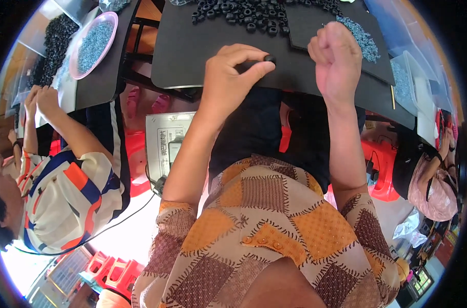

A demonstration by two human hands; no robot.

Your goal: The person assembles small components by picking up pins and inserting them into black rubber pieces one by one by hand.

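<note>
My left hand (232, 69) pinches a small black rubber ring (269, 58) between thumb and forefinger, just above the near edge of the black table (192, 46). My right hand (336, 56) is closed in a loose fist to the right of it, fingers curled; whether something small sits inside it is hidden. A heap of black rubber rings (249, 13) lies further back on the table. A pile of small grey metal parts (362, 36) lies on a dark mat beside my right hand.
At the left a co-worker in a striped shirt (69, 190) has both hands (41, 100) at another table with a pink bowl of grey parts (94, 43) and black rings. Another person in pink (434, 179) sits at the right. Red stools and a grey box (166, 141) stand below.
</note>
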